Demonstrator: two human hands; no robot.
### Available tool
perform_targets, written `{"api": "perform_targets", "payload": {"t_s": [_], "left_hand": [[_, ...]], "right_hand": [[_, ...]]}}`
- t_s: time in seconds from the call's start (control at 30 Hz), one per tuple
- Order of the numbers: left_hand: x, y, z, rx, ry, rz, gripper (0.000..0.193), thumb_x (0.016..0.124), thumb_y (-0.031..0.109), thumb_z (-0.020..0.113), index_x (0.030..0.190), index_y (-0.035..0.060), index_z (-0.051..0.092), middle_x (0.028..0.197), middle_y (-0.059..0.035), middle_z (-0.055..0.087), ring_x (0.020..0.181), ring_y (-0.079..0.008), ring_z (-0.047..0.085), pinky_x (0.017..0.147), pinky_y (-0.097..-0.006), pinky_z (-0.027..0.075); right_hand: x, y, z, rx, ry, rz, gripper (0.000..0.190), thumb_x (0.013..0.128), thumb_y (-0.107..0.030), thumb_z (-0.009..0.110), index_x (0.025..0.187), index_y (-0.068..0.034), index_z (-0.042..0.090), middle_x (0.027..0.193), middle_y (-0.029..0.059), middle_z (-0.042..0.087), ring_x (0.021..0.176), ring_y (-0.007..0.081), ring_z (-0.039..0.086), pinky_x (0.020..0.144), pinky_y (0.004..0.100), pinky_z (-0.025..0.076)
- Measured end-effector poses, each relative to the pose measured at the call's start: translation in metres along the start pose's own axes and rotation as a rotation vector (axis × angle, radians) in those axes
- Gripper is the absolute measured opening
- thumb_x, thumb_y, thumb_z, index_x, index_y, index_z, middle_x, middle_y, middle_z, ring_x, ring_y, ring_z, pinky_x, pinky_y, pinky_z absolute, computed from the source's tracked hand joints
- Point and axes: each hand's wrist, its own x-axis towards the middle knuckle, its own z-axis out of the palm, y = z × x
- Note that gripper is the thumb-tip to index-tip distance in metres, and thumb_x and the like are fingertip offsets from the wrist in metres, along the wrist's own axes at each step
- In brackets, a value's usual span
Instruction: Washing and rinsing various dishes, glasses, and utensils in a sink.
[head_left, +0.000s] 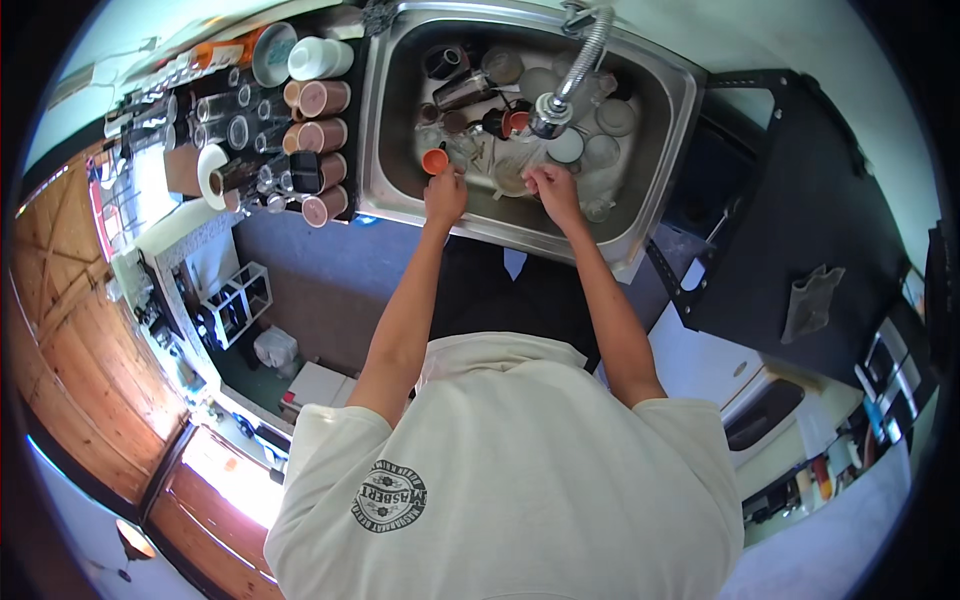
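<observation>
My left hand (445, 198) is over the near left of a stainless steel sink (401, 196), its fingers on a small orange cup (434, 161) with a dark part at its far side. My right hand (553, 192) is below the tap head (550, 118), with its fingers curled. Whether it grips anything is too small to tell. Just left of those fingers lies a round translucent dish (511, 177). Deeper in the sink are a second orange cup (518, 121), a clear dark-based tumbler (465, 91) and a white round lid (565, 145).
Left of the sink, a rack holds upturned brown cups (323, 136), white cups (321, 58), clear glasses (238, 131) and a grey bowl (274, 54). The tap's flexible metal hose (589, 56) arches over the basin. A black panel (810, 202) stands at the right.
</observation>
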Motion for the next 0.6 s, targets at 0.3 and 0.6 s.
{"api": "perform_targets", "payload": {"t_s": [0.3, 0.6], "left_hand": [[0.019, -0.002, 0.011, 0.122, 0.133, 0.015, 0.034, 0.086, 0.025, 0.066, 0.116, 0.011, 0.059, 0.105, -0.019, 0.063, 0.1, -0.0399, 0.061, 0.083, -0.0515, 0.049], [0.055, -0.01, 0.007, 0.097, 0.149, 0.073, 0.031, 0.083, 0.024, 0.068, 0.108, 0.0068, 0.062, 0.104, -0.0176, 0.061, 0.105, -0.0366, 0.056, 0.09, -0.0484, 0.043]], "right_hand": [[0.009, -0.053, 0.056, -0.382, -0.099, -0.184, 0.021, 0.096, -0.021, 0.059, 0.102, -0.005, 0.071, 0.083, 0.0115, 0.071, 0.076, 0.0219, 0.069, 0.073, 0.033, 0.053], [0.064, -0.053, 0.095, -0.807, -0.122, -0.232, 0.03, 0.083, -0.007, 0.065, 0.113, -0.004, 0.065, 0.102, 0.017, 0.064, 0.099, 0.034, 0.062, 0.086, 0.0417, 0.051]]}}
